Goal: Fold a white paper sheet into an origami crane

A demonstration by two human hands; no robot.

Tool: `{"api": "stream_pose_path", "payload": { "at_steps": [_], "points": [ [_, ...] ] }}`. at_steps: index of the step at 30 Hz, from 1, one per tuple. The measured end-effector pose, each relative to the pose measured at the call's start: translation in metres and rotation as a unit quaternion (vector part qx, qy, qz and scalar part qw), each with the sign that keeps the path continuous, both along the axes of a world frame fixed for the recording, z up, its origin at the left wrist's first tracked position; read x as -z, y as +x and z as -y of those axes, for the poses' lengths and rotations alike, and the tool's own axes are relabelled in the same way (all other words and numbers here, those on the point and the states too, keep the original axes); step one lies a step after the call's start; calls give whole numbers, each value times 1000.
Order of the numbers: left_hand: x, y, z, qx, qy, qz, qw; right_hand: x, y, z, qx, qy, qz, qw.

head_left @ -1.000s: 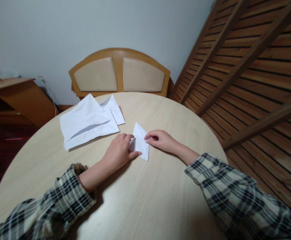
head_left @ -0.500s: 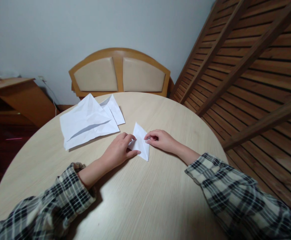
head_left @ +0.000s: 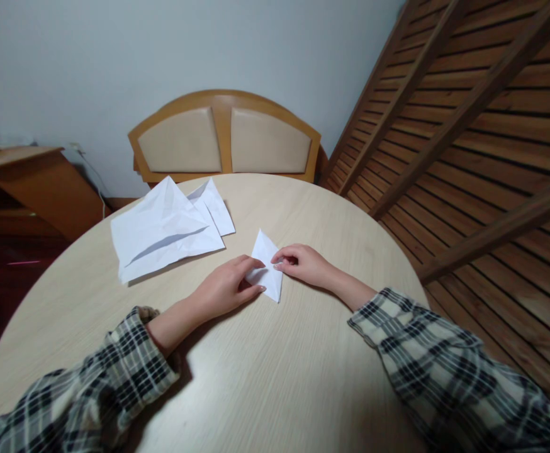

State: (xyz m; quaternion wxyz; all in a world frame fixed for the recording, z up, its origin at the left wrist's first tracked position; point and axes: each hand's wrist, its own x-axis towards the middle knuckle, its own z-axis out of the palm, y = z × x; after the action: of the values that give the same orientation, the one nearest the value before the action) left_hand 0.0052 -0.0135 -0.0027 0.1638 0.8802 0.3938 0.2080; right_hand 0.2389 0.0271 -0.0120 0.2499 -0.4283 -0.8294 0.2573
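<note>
On the round desk, at its middle, lies a small folded paper, white and pointed, flat on the wood. Both hands are on it. Left of the paper comes the left hand: its grip is closed on the paper's left part, the forefinger on top and the thumb along the lower edge, with a flap between them. Right of the paper is the right hand, fingers curled; thumb and forefinger meet at the paper's right edge and pinch it there. Whether this edge is lifted off the wood, I cannot tell. Both arms wear checked sleeves.

Beyond the paper and to its left lie two bigger white sheets, creased, one partly over the other, well apart from the hands. Behind the paper, at the far rim of the desk, stands a chair with a padded back. Far right of the paper leans a wooden slatted frame.
</note>
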Motion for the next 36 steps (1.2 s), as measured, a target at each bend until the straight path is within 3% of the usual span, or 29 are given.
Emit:
{"api": "stream_pose_path", "payload": {
  "at_steps": [3,7,12,19,28,36],
  "points": [
    [-6,-4,-1,50,15,-22,998,2,2,0,-1,-1,-2,1000],
    [-9,-12,-6,57,41,-70,995,5,3,0,-3,-4,-4,1000],
    [-4,-23,-14,96,28,-41,994,6,3,1,-4,-2,4,1000],
    [0,-25,-13,138,-27,-2,990,0,3,2,-6,90,43,995],
    [-4,-18,-8,154,8,-13,988,-4,3,6,-38,84,57,994],
    [4,-15,-12,116,36,-3,993,-15,0,11,-16,103,85,991]
  ]
}}
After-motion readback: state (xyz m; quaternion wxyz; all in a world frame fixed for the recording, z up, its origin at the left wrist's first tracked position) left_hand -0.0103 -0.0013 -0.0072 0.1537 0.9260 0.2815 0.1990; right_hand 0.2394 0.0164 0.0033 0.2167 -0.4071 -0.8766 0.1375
